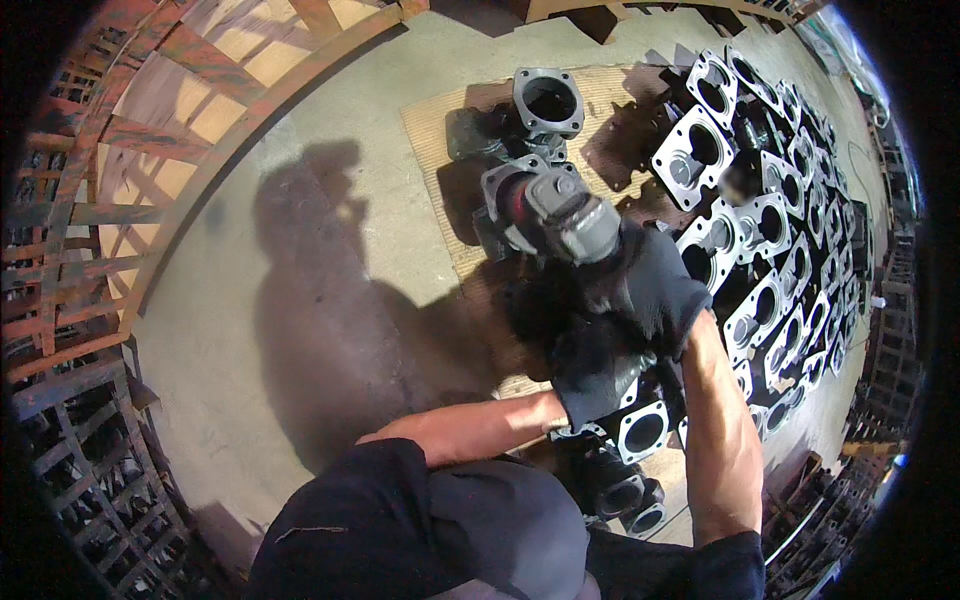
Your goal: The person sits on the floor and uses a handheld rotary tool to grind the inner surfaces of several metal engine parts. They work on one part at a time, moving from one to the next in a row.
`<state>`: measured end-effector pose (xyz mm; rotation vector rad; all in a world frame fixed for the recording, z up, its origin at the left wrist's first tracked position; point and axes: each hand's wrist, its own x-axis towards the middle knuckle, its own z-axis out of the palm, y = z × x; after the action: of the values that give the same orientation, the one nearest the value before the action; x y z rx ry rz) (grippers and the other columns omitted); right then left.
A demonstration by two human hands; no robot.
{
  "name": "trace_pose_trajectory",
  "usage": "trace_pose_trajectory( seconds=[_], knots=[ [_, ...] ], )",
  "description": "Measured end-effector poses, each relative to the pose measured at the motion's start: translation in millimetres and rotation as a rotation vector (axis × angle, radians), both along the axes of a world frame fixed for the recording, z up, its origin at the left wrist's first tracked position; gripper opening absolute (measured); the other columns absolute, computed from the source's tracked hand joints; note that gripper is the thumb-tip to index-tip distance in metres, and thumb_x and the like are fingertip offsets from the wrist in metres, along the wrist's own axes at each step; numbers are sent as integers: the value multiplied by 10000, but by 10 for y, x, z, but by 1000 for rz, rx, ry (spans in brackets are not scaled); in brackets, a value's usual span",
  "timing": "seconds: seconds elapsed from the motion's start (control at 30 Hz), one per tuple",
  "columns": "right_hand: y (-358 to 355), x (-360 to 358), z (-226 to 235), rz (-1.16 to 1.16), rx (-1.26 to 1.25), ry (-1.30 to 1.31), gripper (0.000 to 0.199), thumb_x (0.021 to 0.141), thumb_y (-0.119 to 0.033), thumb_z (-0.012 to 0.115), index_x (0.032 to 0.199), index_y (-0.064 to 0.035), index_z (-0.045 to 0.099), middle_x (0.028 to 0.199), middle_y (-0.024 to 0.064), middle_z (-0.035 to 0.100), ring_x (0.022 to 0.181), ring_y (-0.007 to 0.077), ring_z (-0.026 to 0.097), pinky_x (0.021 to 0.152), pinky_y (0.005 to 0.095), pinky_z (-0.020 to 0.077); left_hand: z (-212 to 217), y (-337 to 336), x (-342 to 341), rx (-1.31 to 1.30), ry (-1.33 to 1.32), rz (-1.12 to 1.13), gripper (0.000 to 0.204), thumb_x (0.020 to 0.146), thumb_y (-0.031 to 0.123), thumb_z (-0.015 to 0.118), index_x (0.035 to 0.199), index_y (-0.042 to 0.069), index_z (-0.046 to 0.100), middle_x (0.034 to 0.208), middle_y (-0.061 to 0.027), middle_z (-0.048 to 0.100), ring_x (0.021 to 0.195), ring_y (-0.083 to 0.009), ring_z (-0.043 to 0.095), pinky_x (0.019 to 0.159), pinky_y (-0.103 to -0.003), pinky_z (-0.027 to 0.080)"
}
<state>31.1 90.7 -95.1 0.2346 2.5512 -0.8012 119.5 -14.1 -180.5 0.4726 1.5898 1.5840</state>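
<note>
An angle grinder (pixel 578 215) with a grey metal head points away from me, and its disc side, with a reddish tint, faces left. My right hand (pixel 655 290), in a black glove, is wrapped round the tool just behind its head. Nearer to me, my left hand (pixel 598 375), also gloved, closes round the rear of the tool; its fingers are partly hidden. The head is over a grey flanged metal casting (pixel 500 180), close to its edge; whether the disc touches it I cannot tell. Just beyond stands another casting (pixel 568 127) with a round bore and square flange.
Many similar castings (pixel 693 185) stand in rows to the right. More castings (pixel 642 432) lie close to my body. Ribbed cardboard (pixel 430 130) lies under the work. Rusty orange metal racks (pixel 200 140) curve along the left; crates (pixel 885 370) line the right. My shadow falls on the concrete floor.
</note>
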Motion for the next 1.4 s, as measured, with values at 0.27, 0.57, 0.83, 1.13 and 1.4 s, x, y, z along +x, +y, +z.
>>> trace_pose_trajectory(
  seconds=[0.27,0.57,0.83,1.13,1.4],
  knots=[
    [-118,-157,-168,-8,-9,84,496,598,-165,814,1039,6,664,882,194,711,867,337,699,793,371,541,-261,-41,-27,-9,-69,-10,291,1030,158,439,1249,11,562,1226,-130,600,1096,-239,545,993,-360,439],
    [265,-298,-131,-136,-1,144,407,667,-149,743,1031,17,674,885,196,716,857,305,701,799,364,531,338,85,-612,-107,-146,-166,224,990,127,481,1137,5,598,1115,-179,606,1035,-275,554,944,-368,456],
    [-59,-392,-60,42,86,10,515,641,-246,791,1078,-6,665,996,237,697,977,382,667,852,390,530,-274,-20,-158,67,-5,12,262,999,101,453,1212,-4,562,1169,-186,594,1064,-261,549,967,-375,439],
    [224,-491,-234,27,116,126,436,650,-242,759,1003,-1,678,929,231,701,927,414,662,807,390,533,-247,33,-476,81,183,-87,366,1006,71,421,1358,-22,464,1295,-167,533,1165,-218,494,1066,-327,389],
    [-216,-350,-160,0,42,8,475,663,-241,790,1060,-8,673,974,229,706,965,395,667,850,398,533,-649,-110,50,64,-85,-13,356,1032,100,394,1367,3,466,1289,-153,530,1197,-223,495,1091,-301,386]
  ],
)
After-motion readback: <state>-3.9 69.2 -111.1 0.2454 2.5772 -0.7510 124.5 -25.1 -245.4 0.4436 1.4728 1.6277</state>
